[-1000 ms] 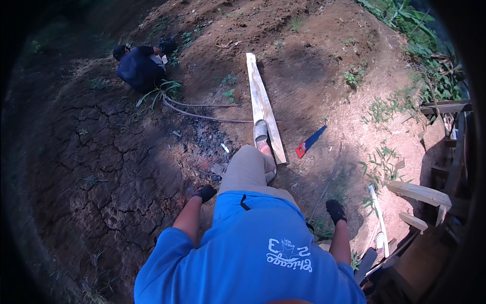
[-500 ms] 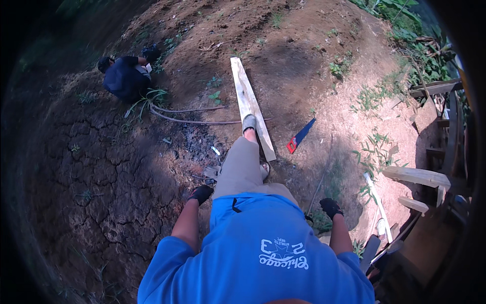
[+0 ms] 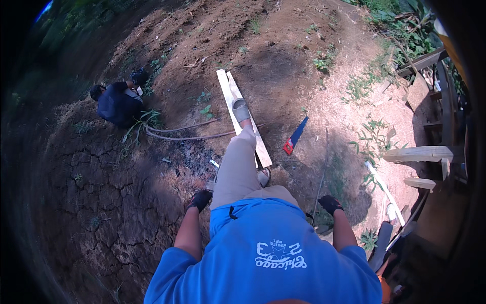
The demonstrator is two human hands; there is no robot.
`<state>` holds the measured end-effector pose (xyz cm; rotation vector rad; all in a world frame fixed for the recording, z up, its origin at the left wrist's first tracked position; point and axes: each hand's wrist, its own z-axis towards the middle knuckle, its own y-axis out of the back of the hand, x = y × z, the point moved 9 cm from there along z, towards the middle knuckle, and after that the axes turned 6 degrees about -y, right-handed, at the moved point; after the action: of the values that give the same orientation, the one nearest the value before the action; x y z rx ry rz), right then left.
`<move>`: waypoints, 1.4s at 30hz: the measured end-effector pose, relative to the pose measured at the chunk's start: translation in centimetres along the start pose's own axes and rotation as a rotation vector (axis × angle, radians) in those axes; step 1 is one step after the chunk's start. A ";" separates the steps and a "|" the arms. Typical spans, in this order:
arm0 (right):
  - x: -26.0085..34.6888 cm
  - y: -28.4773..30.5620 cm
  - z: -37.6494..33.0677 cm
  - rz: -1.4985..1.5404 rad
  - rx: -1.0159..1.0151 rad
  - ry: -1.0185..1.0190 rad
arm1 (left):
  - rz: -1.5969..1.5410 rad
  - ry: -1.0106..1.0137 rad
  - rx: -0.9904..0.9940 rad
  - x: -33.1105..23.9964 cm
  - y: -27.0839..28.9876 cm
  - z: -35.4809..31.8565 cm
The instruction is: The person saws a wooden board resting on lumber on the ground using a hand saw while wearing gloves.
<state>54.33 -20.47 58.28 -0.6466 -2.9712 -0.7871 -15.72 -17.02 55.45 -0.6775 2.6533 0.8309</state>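
Note:
Two long pale wooden planks, a left plank (image 3: 226,90) and a right plank (image 3: 261,147), lie side by side on the dirt ahead of me, with a narrow gap at their far ends. My foot in a grey shoe (image 3: 240,109) is over them. To their right a handsaw (image 3: 296,135) with a blue blade and red handle rests on the ground. My left hand (image 3: 200,199), in a black glove, hangs beside my left hip, fingers loose and nothing seen in it. By my right side hangs my gloved right hand (image 3: 330,203), also empty, its fingers slightly apart.
A person in dark clothes (image 3: 119,104) crouches at the far left. A long brown hose or pole (image 3: 187,137) runs toward the planks. Cracked soil (image 3: 111,187) spreads on the left. Timber pieces (image 3: 417,154) and a white pole (image 3: 386,195) stand at the right.
My forward foot has shifted over the wood, and the planks, which looked like one piece, now show a gap between them. Both hands stay hanging at my sides; the view has shifted slightly.

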 end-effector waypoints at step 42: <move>9.7 -6.4 -5.7 0.766 -0.036 -0.294 | -0.460 0.413 0.297 26.2 -1.5 2.1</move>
<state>42.35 -24.48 61.21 -1.8663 -2.5441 -0.7017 -36.99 -26.00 42.83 -1.4232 2.6941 0.1776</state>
